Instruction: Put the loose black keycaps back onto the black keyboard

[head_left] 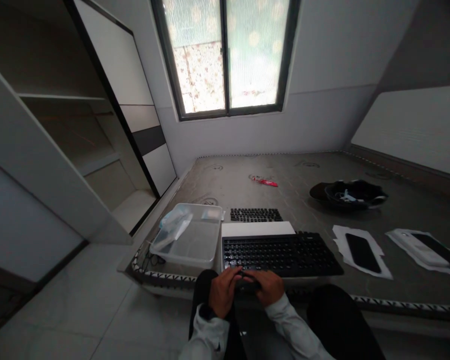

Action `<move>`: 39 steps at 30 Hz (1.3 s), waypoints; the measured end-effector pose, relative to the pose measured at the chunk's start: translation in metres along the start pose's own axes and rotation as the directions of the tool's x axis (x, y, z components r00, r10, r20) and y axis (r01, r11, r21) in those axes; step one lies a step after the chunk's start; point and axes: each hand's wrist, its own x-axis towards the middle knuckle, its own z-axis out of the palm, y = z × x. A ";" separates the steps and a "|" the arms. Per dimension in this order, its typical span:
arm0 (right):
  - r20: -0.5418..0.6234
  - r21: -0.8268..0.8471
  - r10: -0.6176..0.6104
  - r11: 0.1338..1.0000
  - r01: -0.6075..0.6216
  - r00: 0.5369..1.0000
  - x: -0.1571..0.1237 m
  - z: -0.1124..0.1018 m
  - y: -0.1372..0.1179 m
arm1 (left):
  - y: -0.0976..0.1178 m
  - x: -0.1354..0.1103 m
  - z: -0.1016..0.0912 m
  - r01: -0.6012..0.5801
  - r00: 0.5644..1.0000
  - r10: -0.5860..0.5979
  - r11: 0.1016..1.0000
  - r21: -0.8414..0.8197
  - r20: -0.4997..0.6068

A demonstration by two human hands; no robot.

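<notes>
My left hand [222, 291] and my right hand [269, 287] are together over my lap at the near edge of a low grey platform [247, 180]. Both have their fingers curled round a small dark object [247, 286] held between them; I cannot make out what it is. Just beyond the hands lies a black keyboard [281, 254], and a flat white box [258, 228] rests against its far edge. A smaller block of black keys [256, 215] sits behind that.
A clear plastic tub [189, 241] with a bag in it stands left of the keyboard. Right of it are a black phone on white paper [362, 251], another wrapped device [423, 247] and a dark bowl-like heap [350, 194]. A red packet [265, 182] lies farther back. Shelving [60, 150] stands at left.
</notes>
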 end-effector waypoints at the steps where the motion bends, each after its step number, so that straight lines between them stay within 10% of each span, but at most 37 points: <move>1: -0.008 0.008 0.001 1.000 -0.001 1.000 0.000 0.000 -0.001 | 0.000 0.000 0.000 -0.008 1.000 0.008 1.000 -0.004 0.008; 39: -0.005 0.026 -0.105 0.994 0.105 0.995 0.011 -0.003 0.002 | 0.000 0.008 -0.004 0.112 0.993 -0.102 0.976 -0.189 0.063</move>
